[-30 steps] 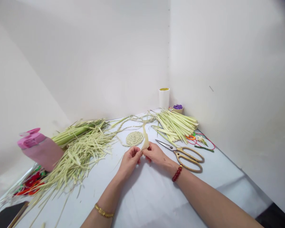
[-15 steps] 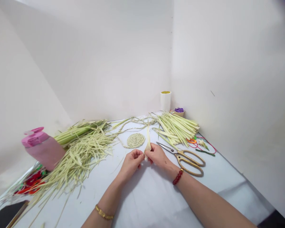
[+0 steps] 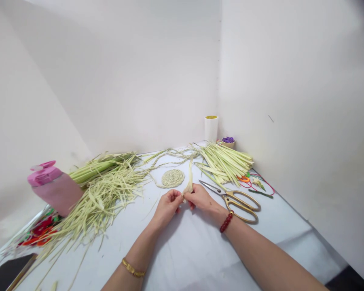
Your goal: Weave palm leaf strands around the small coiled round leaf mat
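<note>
A pale, flat plant-fibre strip (image 3: 189, 182) stands up between my hands, its wider lower part pinched near the fingertips. My left hand (image 3: 169, 204) is closed in a pinch at the strip's low end. Beside it, my right hand (image 3: 199, 197) grips the same strip with thumb and fingers. Just beyond my hands lies a flat round coil of braided fibre (image 3: 172, 178), its braid trailing away to the back. Large scissors (image 3: 238, 202) with gold handles rest right of my right hand, blades pointing towards the coil. The strip's lowest end is partly hidden by my fingers.
Loose fibre strips (image 3: 109, 198) are heaped on the left beside a pink bottle (image 3: 56, 190). A bundle of cut strips (image 3: 226, 161) lies at the back right, near a white cup (image 3: 211, 129) and a small bowl of purple pieces (image 3: 228, 141). Red cords (image 3: 44, 232) sit far left.
Both hands keep their pinch on the strip, with only slight finger movement. The whole view has shifted very slightly; the other things lie as before.
</note>
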